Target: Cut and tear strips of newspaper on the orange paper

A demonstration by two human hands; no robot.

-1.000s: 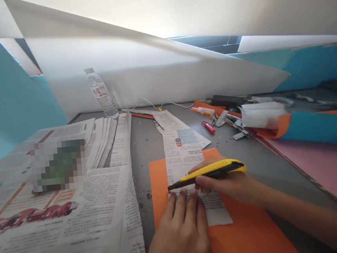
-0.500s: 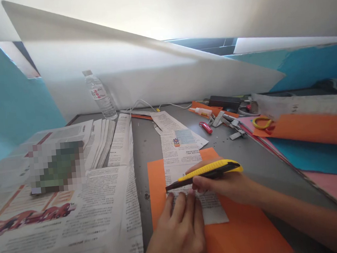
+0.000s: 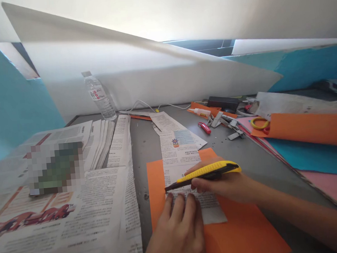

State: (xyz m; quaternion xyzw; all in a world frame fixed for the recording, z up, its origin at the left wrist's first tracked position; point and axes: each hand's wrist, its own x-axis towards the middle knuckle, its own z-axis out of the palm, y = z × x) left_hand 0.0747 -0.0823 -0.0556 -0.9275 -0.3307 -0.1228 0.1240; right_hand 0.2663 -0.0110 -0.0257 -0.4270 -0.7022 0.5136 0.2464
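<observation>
My right hand is closed around a yellow and black utility knife, its blade tip touching the left edge of a newspaper strip. The strip lies lengthwise on an orange sheet of paper on the grey table. My left hand lies flat with its fingers stretched out, pressing the near part of the strip just below the blade.
Spread newspapers cover the table's left side, with a water bottle behind them. At the back right lie a glue tube, a red clip, scissors with yellow handles, paper scraps and orange, blue and pink sheets.
The view shifted slightly. At the right, the white paper was lifted off the coloured sheets, uncovering the scissors. My hands and the knife have barely moved.
</observation>
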